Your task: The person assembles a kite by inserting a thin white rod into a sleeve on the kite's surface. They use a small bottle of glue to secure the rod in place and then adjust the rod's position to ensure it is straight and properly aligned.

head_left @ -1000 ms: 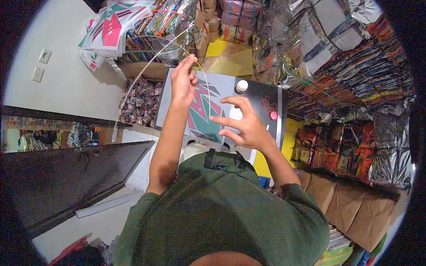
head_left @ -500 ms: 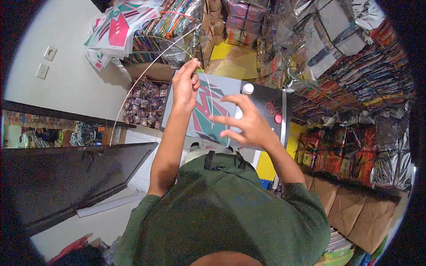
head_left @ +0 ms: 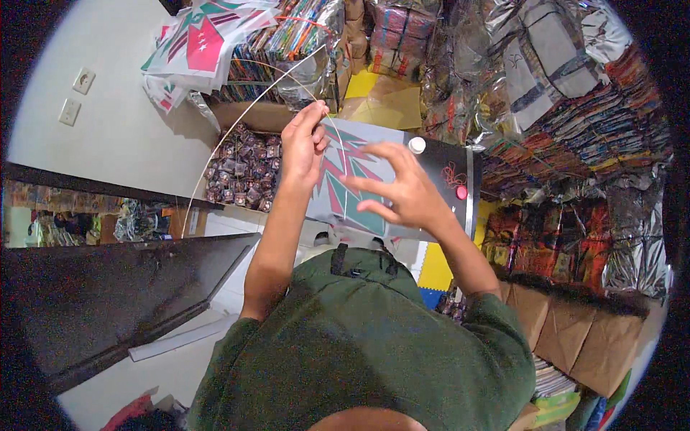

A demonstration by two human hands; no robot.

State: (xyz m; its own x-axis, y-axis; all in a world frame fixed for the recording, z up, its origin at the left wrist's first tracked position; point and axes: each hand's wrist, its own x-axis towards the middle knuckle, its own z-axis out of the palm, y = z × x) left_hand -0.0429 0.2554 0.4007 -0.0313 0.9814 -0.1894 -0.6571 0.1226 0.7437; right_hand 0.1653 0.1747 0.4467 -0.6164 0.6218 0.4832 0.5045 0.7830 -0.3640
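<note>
Between the thumb and forefinger of my left hand is a thin, pale flexible stick. It arcs through the fingertips, and one end hangs down beside my right hand. My right hand is open, fingers spread and curved around the air near that hanging end. I cannot tell whether its fingertips touch the stick. A longer whitish curved rod sweeps past my left forearm; whether it joins the held stick is unclear. Under both hands lies a grey sheet with green and pink angular shapes, partly covered by them.
On the black tabletop are a white-capped bottle, a red round lid and tangled red thread. A box of small wrapped items stands left. Stacked bundles crowd the right; printed sheets hang far left.
The whole view has shifted slightly, moving the table and bundles a little right and down. My left hand keeps its pinch on the stick; my right hand stays spread beside it.
</note>
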